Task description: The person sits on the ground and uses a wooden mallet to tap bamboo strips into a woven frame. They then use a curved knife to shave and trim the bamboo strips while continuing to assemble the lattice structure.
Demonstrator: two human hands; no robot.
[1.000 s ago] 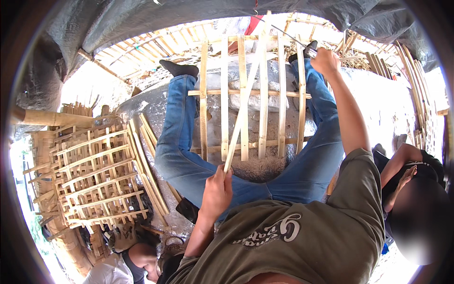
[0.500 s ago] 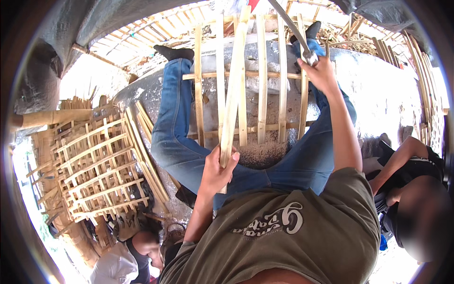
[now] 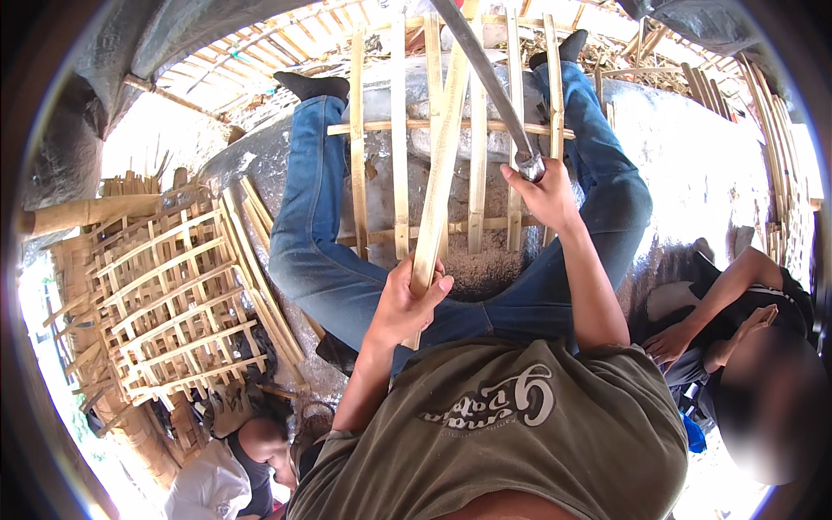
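My left hand (image 3: pixel 400 302) is wrapped round the lower end of a long, pale bamboo strip (image 3: pixel 444 178), which slants up and away from me. My right hand (image 3: pixel 551 201) grips the handle of a long, dark-bladed knife (image 3: pixel 487 76), perhaps a machete. Its blade points up and to the left, toward the far end of the strip. I cannot tell whether the two touch there. Between my outstretched legs lies a half-built bamboo frame (image 3: pixel 356 165), with several upright slats across thinner crosspieces. The held strip passes above it.
Stacked bamboo lattice panels (image 3: pixel 178 299) lie at the left, with loose strips (image 3: pixel 264 286) beside them. One person (image 3: pixel 745 295) sits close at the right, another (image 3: pixel 234 472) at the lower left. Bamboo slats (image 3: pixel 767 130) lean at the far right.
My right hand has come left and nearer to me, bringing the knife blade across toward the strip. The strip in my left hand leans slightly more to the right.
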